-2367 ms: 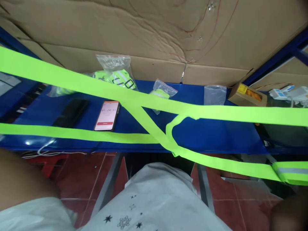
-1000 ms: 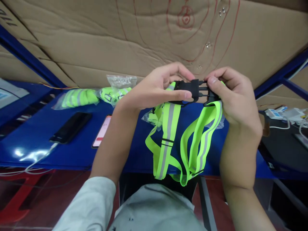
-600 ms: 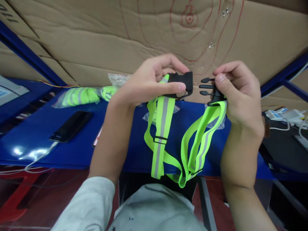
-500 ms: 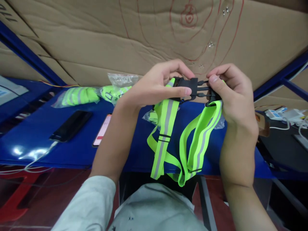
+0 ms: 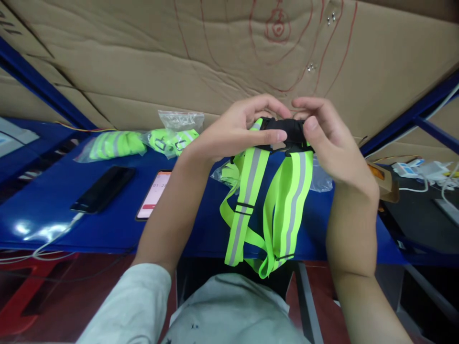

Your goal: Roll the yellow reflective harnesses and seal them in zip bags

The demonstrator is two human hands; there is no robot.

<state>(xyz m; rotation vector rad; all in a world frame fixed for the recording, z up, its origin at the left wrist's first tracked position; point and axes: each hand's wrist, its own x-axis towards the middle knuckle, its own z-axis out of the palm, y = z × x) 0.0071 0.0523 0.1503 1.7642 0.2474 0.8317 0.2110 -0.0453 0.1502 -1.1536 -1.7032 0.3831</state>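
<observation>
A black buckle (image 5: 292, 133) is held up in front of the cardboard, its two halves together with no prongs showing between them. My left hand (image 5: 244, 125) pinches its left part between thumb and fingers. My right hand (image 5: 332, 138) grips the right end, thumb on the near side. From the buckle hang neon green straps (image 5: 248, 184) with a grey reflective stripe and black sliders, looping down past the blue table's (image 5: 208, 229) front edge. Some of the buckle is covered by my fingers.
Bagged green straps (image 5: 116, 145) and a clear bag (image 5: 181, 120) lie at the back left. A black phone (image 5: 103, 189) with a white cable and a lit phone (image 5: 154, 195) are on the left. An open cardboard box (image 5: 383, 182) and white cables are at right. Cardboard (image 5: 143, 62) stands behind.
My right hand has moved left, bringing the right buckle half against the left one. The prongs seen between them earlier are now hidden, and the right strap hangs closer to the left one.
</observation>
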